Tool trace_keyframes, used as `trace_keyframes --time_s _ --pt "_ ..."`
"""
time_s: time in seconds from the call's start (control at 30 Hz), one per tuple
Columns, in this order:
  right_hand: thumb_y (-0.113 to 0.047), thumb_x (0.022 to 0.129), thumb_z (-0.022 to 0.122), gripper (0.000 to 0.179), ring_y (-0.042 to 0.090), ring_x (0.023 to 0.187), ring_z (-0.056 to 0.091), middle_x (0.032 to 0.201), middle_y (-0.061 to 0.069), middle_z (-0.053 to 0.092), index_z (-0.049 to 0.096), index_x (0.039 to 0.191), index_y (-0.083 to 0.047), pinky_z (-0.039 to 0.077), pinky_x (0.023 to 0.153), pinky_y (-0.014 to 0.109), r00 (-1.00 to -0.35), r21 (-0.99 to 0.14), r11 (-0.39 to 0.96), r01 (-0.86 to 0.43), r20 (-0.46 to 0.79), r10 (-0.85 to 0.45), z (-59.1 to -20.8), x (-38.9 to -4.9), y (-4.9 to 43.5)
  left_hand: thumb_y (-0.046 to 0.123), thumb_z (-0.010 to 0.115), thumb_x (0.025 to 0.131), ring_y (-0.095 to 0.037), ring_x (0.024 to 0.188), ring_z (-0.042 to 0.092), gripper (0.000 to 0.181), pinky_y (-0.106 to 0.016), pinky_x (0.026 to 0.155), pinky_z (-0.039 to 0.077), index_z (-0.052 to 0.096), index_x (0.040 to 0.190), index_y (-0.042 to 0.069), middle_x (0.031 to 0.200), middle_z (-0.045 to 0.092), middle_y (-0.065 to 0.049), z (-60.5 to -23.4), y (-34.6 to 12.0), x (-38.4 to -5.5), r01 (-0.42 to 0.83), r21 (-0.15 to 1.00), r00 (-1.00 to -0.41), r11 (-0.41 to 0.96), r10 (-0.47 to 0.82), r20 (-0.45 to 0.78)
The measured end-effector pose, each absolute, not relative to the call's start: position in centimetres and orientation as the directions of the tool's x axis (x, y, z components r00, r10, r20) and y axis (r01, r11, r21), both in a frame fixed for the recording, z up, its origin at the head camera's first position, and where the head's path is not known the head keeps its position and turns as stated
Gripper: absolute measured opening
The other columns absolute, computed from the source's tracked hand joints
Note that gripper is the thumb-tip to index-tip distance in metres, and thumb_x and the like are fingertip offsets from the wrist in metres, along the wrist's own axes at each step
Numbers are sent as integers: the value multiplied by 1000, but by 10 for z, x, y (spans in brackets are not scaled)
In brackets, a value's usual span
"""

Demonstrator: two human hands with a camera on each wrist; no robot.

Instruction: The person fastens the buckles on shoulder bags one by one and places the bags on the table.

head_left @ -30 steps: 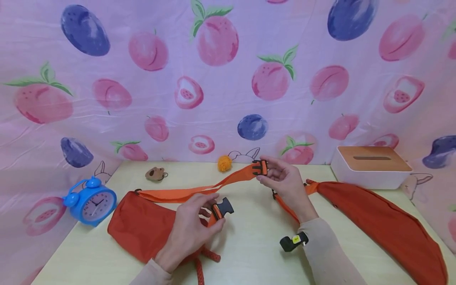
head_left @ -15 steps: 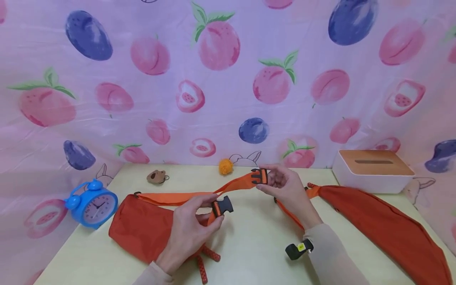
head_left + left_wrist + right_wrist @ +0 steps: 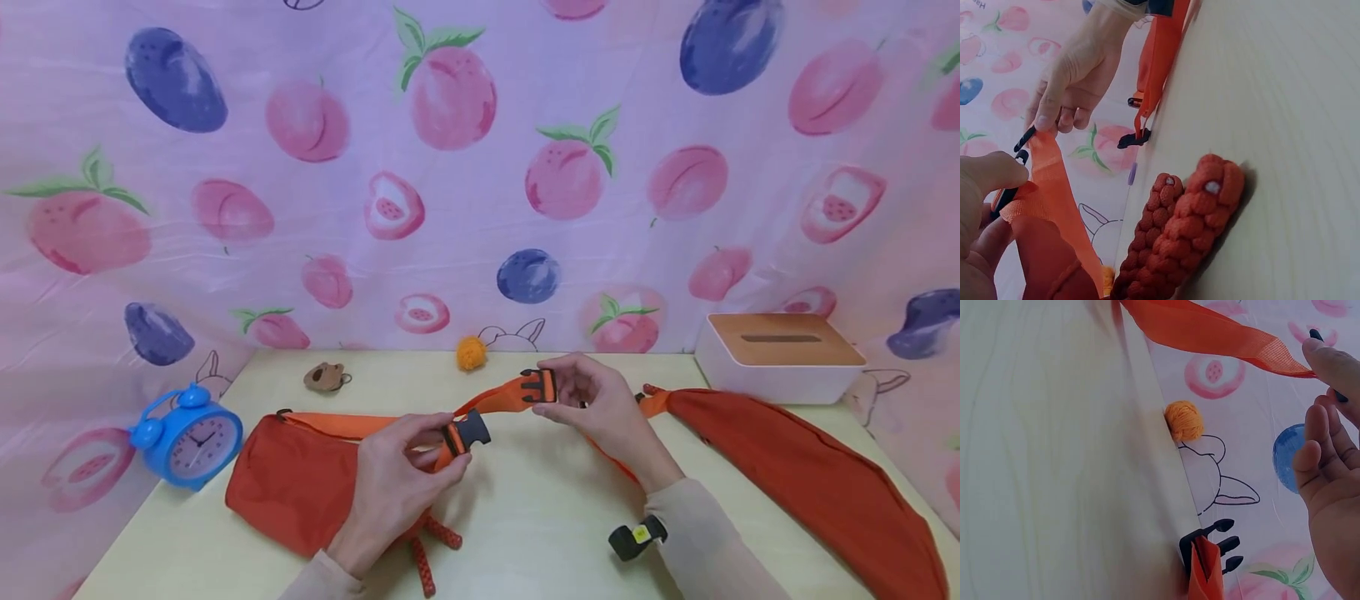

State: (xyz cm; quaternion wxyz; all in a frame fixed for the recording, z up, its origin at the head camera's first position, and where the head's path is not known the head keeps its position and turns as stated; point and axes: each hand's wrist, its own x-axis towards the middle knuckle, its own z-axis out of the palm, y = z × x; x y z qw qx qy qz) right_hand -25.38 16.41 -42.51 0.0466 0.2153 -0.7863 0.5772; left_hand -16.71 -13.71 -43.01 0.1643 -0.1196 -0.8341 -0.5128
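In the lower centre of the head view, the left hand (image 3: pixel 397 487) has its grip clamped on the socket half (image 3: pixel 472 427), thumb and fingers pinching the buckle at its webbing end. Right of centre, the right hand (image 3: pixel 603 412) has its grip clamped on the pronged half (image 3: pixel 539 386), prongs directed toward the left of the frame. Compared with the frame one second earlier, the right hand and pronged half sit lower and slightly nearer the socket half; the left hand is nearly unchanged. The two halves remain separate, with the pronged half above and to the right. The orange strap (image 3: pixel 498 397) runs from the pronged half, behind the left hand, to the red pouch (image 3: pixel 296 479) at lower left, which rests on the bench (image 3: pixel 540 525). A second red bag (image 3: pixel 806 479) lies at lower right, its position unchanged.
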Motion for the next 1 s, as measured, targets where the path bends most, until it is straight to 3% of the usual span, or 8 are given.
trace_keyframes --time_s 0.2,0.43,0.53,0.63,0.7,0.8,0.87,1.0 --pt "-19 86 99 55 28 86 63 98 12 68 75 135 -26 52 71 26 -899 -878 259 -402 326 -292 -426 -253 161 5 100 81 -12 96 81 54 -28 81 67 81 131 14 116 80 4 -429 -139 -168 400 798 -905 450 55 422" --pt "-3 87 95 45 30 96 68 147 3 69 68 122 -15 57 73 25 -844 -891 112 -440 369 -388 -425 -250 154 6 100 82 -11 96 80 55 -27 82 66 81 132 17 117 79 4 -431 -138 -166 421 784 -895 456 72 439" --pt "5 88 90 45 30 108 72 143 12 70 62 120 -9 61 82 24 -826 -906 9 -424 383 -415 -424 -248 151 6 100 81 -9 95 80 55 -27 84 66 81 132 18 117 79 5 -431 -137 -166 414 787 -899 457 69 433" --pt "9 88 87 46 30 118 74 139 19 67 60 124 -4 65 94 29 -825 -911 -43 -409 390 -409 -422 -247 150 5 100 81 -9 94 80 55 -26 85 66 81 132 17 117 78 5 -432 -136 -165 410 794 -902 448 73 425" --pt "9 89 86 47 27 113 73 135 21 63 60 126 -4 64 95 28 -833 -910 -33 -413 392 -391 -421 -246 151 6 100 81 -9 96 80 55 -26 85 66 81 131 16 118 78 5 -432 -135 -165 410 798 -904 442 79 421" --pt "4 91 87 48 22 96 68 127 18 61 61 129 -7 56 78 21 -851 -903 29 -429 394 -347 -420 -245 152 7 100 81 -9 96 80 54 -25 82 66 82 131 17 119 78 5 -433 -135 -165 411 796 -904 445 86 419" --pt "1 91 89 49 21 88 63 122 14 61 62 130 -11 47 69 23 -863 -898 72 -433 391 -320 -420 -244 152 8 100 82 -8 96 79 53 -24 79 66 82 130 18 119 78 6 -433 -135 -165 415 791 -902 450 92 421" --pt "-1 89 93 53 22 89 64 120 12 66 66 132 -16 49 71 21 -881 -907 97 -411 367 -300 -422 -244 152 9 100 82 -7 93 80 52 -23 74 65 82 130 16 119 79 5 -433 -135 -165 438 771 -890 462 106 443"
